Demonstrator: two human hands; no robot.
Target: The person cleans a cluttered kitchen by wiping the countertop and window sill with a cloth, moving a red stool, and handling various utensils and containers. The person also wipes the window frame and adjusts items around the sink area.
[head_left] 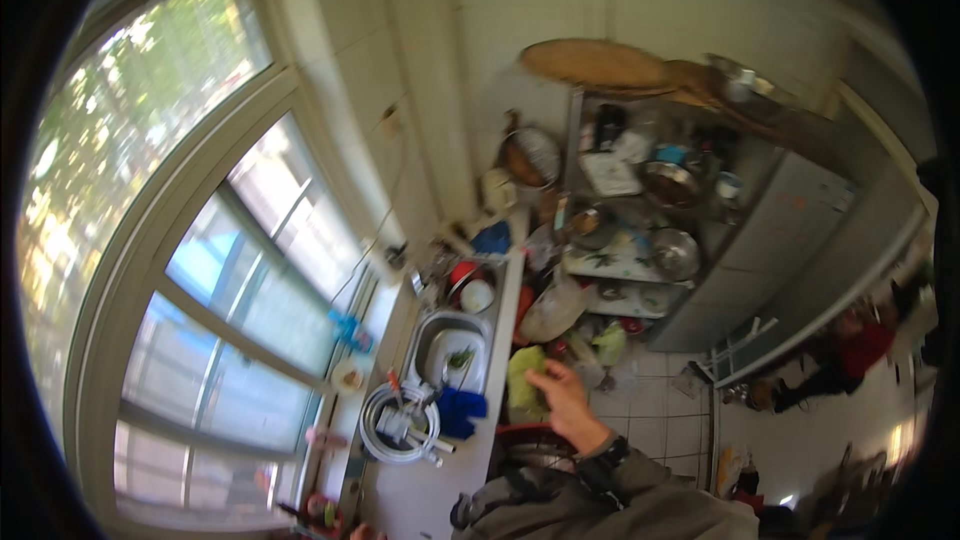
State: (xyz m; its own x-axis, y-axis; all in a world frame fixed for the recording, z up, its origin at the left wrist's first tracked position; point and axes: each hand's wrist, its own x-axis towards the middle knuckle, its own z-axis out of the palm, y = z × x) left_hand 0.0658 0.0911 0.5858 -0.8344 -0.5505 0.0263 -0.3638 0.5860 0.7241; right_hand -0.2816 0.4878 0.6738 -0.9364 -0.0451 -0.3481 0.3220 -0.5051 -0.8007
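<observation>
My right hand (568, 399), with a dark band at its wrist, grips a pale green leafy vegetable (527, 382), perhaps cabbage, beside the counter's edge. Below it, a red-rimmed basin (529, 431) is partly hidden by my sleeve. Only a small part of my left hand (367, 532) shows at the bottom edge, by the counter; what it holds cannot be seen. Green leaves (460, 358) lie in the steel sink (427, 341). Near the sink are a coiled grey-white hose (371, 439) and a dark blue cloth or glove (459, 412).
A counter (420, 495) runs beneath the window. Red and white bowls (476, 295) stand beyond the sink. Shelves (611, 262) hold pans and bowls, next to a tall grey refrigerator (772, 240). Bags and vegetables (610, 343) lie low by the shelves. A person in red (862, 349) is at the far right.
</observation>
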